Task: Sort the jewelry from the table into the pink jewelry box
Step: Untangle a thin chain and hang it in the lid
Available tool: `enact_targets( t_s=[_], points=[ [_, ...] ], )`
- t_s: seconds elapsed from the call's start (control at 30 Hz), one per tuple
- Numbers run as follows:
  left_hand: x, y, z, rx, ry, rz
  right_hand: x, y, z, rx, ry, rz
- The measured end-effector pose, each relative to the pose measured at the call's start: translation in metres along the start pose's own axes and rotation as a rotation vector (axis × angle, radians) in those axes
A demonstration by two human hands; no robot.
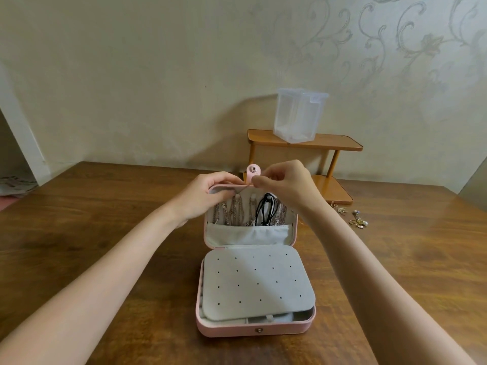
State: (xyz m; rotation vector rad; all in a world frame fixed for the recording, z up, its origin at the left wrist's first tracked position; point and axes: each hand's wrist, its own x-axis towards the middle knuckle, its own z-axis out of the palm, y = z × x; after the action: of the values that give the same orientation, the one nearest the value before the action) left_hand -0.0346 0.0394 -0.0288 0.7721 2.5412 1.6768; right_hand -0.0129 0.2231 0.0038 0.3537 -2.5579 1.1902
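Head view, both hands (253,192) pinching at open pink jewelry box (253,326) lid

head camera looks down, close over table (79,233).

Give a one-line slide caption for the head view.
Both hands pinch a thin chain at the open pink jewelry box lid.

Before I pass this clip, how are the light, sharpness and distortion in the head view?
Head view: soft, even light with a faint sheen on the brown wooden table; wide-angle bending curves the table's far edge; small gold earrings at right are too soft to make out; the open pink jewelry box and both hands are reasonably sharp.
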Motion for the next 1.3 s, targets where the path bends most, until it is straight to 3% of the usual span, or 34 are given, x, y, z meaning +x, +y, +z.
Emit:
enact_targets(
  t_s=[0.27,0.4,0.57,0.67,0.9,1.03,1.3],
  points=[
    [0.000,0.003,0.002,0.115,0.035,0.018,-0.005,0.010,-0.004,-0.219,0.002,-0.012],
    [-0.007,-0.001,0.006,0.181,0.080,0.056,-0.020,0.007,0.006,-0.361,-0.096,-0.051],
    [-0.013,-0.011,0.019,0.486,0.151,0.219,-0.030,-0.005,0.019,-0.463,-0.169,-0.183],
    [-0.013,-0.020,0.021,0.421,0.297,0.298,-0.023,-0.008,0.020,-0.372,-0.142,-0.204],
    [-0.014,-0.022,0.026,0.182,0.522,0.231,-0.014,-0.003,0.028,-0.340,0.072,-0.121],
    [-0.012,-0.021,0.030,0.243,0.567,0.271,-0.013,-0.005,0.034,-0.418,0.143,-0.079],
    [-0.012,-0.020,0.033,0.240,0.571,0.254,-0.015,-0.010,0.032,-0.649,0.068,-0.029]
  ],
)
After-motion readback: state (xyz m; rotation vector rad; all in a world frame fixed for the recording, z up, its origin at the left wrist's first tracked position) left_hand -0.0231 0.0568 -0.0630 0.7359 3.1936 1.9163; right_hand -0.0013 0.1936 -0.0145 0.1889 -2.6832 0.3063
